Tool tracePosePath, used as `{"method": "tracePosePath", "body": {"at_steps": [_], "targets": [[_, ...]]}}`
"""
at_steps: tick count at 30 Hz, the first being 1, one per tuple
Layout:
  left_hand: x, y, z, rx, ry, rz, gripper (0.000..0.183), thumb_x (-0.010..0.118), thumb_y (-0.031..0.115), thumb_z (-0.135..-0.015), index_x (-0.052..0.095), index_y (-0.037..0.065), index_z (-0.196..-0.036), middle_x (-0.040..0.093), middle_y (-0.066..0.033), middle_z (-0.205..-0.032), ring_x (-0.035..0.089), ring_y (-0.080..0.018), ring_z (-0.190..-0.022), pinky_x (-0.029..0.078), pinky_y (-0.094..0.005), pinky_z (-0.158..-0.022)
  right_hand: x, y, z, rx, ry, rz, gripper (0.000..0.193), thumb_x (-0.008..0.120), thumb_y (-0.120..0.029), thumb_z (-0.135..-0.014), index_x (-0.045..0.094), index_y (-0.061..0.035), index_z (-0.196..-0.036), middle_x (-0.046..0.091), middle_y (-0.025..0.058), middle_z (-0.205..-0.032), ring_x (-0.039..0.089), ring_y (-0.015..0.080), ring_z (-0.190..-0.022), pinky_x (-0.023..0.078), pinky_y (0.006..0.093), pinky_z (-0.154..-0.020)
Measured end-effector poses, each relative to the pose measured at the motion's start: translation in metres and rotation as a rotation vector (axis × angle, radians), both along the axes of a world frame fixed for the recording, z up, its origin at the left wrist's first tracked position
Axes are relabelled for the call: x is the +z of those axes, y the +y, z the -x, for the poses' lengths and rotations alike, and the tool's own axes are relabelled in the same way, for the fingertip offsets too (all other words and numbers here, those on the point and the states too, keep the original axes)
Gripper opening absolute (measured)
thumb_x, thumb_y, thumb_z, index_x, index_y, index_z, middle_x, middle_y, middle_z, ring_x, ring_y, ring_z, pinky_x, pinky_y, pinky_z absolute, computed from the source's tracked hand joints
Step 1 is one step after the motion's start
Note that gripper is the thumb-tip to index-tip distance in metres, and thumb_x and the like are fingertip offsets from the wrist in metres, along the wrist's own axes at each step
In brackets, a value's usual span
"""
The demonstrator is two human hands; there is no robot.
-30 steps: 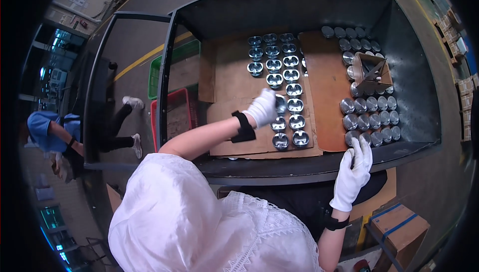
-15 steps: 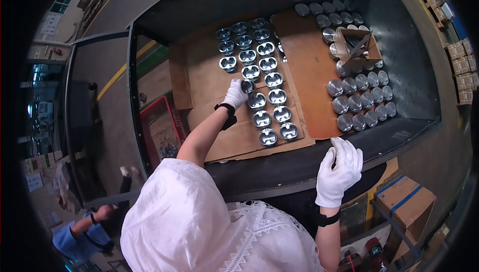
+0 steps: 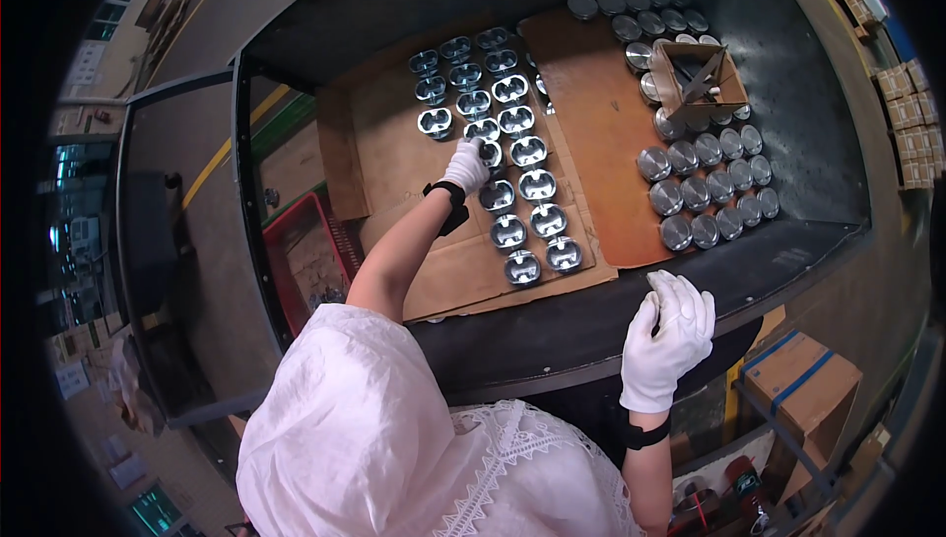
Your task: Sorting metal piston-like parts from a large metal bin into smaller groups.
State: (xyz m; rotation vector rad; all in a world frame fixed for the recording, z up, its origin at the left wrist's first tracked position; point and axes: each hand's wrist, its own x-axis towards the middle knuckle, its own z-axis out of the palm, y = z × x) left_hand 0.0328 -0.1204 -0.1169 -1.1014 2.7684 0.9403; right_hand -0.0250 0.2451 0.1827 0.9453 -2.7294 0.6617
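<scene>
My white-gloved left hand [image 3: 467, 167] reaches in among shiny metal pistons that stand in rows on flat cardboard [image 3: 448, 276]. Its fingers are closed at the left side of one piston [image 3: 492, 155], partly hiding it. Just beyond the fingertips is another piston [image 3: 482, 130], and on the near side stands one more piston [image 3: 497, 196]. My right hand [image 3: 670, 340], also gloved in white, hovers over the near edge of the dark metal bin. Its fingers are loosely curved, the thumb is apart from them, and nothing shows in its grasp.
Several pistons [image 3: 676, 233] with round flat tops up stand along the right side on a browner sheet [image 3: 591, 113]. A small open carton [image 3: 729, 94] with tools rests among them. Dark bin walls [image 3: 818, 158] surround everything. A red crate [image 3: 340, 241] lies left; a strapped box [image 3: 813, 394] sits lower right.
My left hand has moved slightly and now covers more of the piston at its fingertips. The view has shifted a little. My right hand keeps its pose. A person at lower left has left view.
</scene>
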Motion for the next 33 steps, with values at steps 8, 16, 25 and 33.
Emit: {"method": "tracePosePath", "body": {"at_steps": [8, 16, 25, 33], "targets": [[-0.008, -0.002, 0.006, 0.011, 0.005, 0.073, 0.046, 0.066, 0.004, -0.075, 0.059, 0.003, -0.120, 0.052, -0.0284, -0.123, 0.055, -0.0450, -0.112, 0.050, -0.0448, -0.096, -0.001, 0.001, 0.000, 0.004, 0.011, 0.007, 0.018, 0.065, -0.005, -0.079, 0.071, -0.0038, -0.097, 0.070, 0.0081, -0.100, 0.064, 0.0273, -0.098, 0.046, 0.0427, -0.090], [-0.012, 0.008, -0.001, -0.035, -0.032, 0.131, 0.047, 0.066, 0.003, -0.076, 0.056, 0.000, -0.122, 0.047, -0.0327, -0.128, 0.055, -0.0485, -0.114, 0.050, -0.0463, -0.098, 0.001, -0.002, 0.000, 0.000, -0.012, -0.005, 0.017, 0.065, -0.006, -0.079, 0.072, -0.0039, -0.095, 0.071, 0.0076, -0.099, 0.064, 0.0265, -0.099, 0.046, 0.0423, -0.091], [-0.010, 0.025, 0.003, -0.039, -0.070, 0.107, 0.048, 0.065, 0.003, -0.078, 0.056, 0.000, -0.125, 0.046, -0.0293, -0.133, 0.055, -0.0460, -0.115, 0.050, -0.0455, -0.099, 0.001, 0.001, -0.001, -0.032, -0.004, 0.004, 0.020, 0.065, -0.006, -0.077, 0.072, -0.0044, -0.096, 0.071, 0.0078, -0.100, 0.064, 0.0274, -0.100, 0.045, 0.0444, -0.096], [-0.020, 0.012, -0.009, -0.029, -0.021, 0.043, 0.071, 0.079, 0.017, -0.075, 0.049, 0.001, -0.137, 0.048, -0.0264, -0.134, 0.049, -0.0443, -0.125, 0.046, -0.0430, -0.105, 0.000, 0.002, -0.002, -0.041, -0.050, 0.016, 0.023, 0.066, -0.006, -0.076, 0.072, -0.0072, -0.098, 0.070, 0.0071, -0.101, 0.064, 0.0269, -0.100, 0.043, 0.0465, -0.100]]}}
